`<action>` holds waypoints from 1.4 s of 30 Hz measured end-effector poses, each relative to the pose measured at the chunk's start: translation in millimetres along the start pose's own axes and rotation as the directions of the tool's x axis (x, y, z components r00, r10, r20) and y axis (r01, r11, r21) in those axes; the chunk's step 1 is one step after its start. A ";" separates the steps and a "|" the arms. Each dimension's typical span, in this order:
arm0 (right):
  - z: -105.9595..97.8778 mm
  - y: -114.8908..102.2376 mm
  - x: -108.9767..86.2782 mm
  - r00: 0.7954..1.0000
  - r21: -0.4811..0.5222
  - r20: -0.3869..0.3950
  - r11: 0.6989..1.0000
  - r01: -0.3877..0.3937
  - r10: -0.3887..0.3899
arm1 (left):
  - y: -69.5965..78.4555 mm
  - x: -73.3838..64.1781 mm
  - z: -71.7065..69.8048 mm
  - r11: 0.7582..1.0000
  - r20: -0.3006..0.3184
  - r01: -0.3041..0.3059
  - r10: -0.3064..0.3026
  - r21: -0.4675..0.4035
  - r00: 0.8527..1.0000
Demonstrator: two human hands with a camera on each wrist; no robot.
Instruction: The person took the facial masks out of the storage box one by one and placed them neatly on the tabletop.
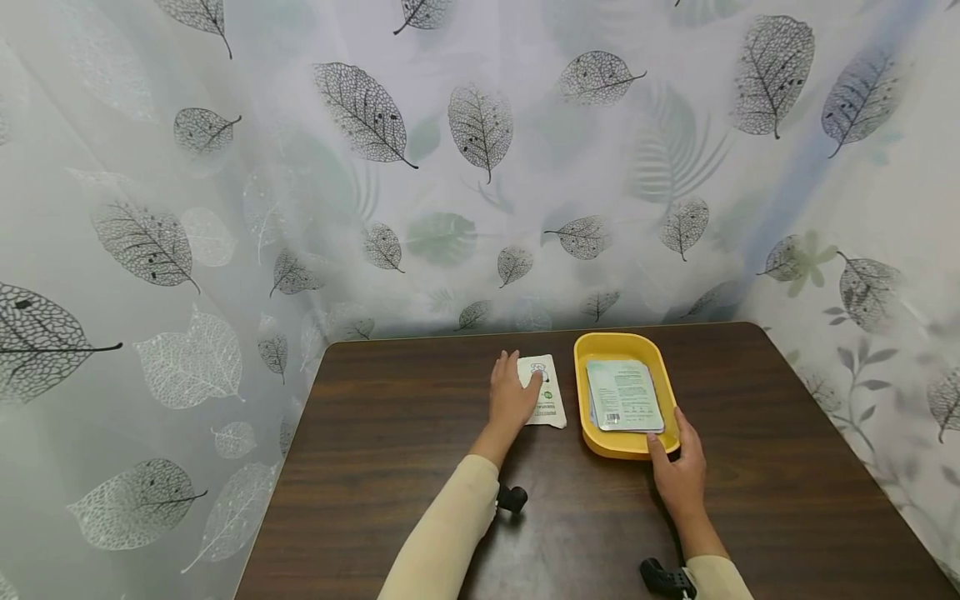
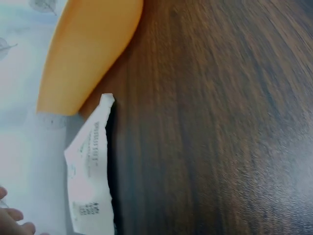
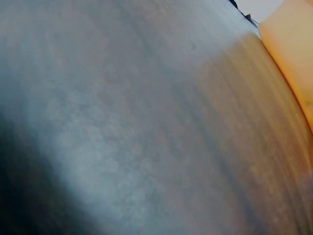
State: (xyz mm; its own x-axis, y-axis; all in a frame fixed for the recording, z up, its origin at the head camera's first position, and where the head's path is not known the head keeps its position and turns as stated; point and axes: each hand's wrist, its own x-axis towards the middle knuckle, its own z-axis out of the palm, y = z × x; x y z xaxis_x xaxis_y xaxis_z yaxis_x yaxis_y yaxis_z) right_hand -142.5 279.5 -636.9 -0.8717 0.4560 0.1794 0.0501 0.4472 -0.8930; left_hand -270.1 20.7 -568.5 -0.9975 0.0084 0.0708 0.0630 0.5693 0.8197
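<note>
On the table lies a crumpled white packet [image 1: 551, 392] with a small drawing and print; the left wrist view shows its bent edge and a dark stamp. My left hand [image 1: 512, 398] is at its left side, fingers extended and thumb overlapping it. To the right stands a yellow plastic tray [image 1: 583, 392], which my right hand [image 1: 681, 468] grips at the near right corner, thumb at the near rim and fingers along the right side. Several flat packets lie stacked in the tray, the top one a pale green packet [image 1: 626, 396] with a barcode.
The brown wood-grain table [image 1: 390, 433] ends at a back edge close behind the tray and packet. A leaf-patterned curtain [image 1: 480, 208] hangs behind and on both sides. Black straps with cameras sit on both wrists, below the cream sleeves [image 1: 450, 525].
</note>
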 end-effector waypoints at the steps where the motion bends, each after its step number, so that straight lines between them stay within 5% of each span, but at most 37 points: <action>1: 0.2 0.0 -0.1 1.000 0.000 -0.001 1.000 0.000 0.000 | 1.6 -0.2 -0.3 1.000 0.003 0.002 -0.002 -0.002 1.000; 42: 0.4 -0.1 -0.9 1.000 -0.003 0.000 1.000 -0.008 0.008 | 51.8 -2.6 -4.6 0.981 0.091 -0.039 0.057 -0.191 0.994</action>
State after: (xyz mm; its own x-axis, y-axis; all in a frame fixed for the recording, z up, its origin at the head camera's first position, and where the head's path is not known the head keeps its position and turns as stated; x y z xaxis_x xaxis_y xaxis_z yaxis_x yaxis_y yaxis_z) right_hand -142.0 278.7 -637.2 -0.8714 0.4593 0.1722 0.0583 0.4457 -0.8933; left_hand -264.1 46.3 -523.6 -0.9911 0.1161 0.0653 0.1069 0.4008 0.9099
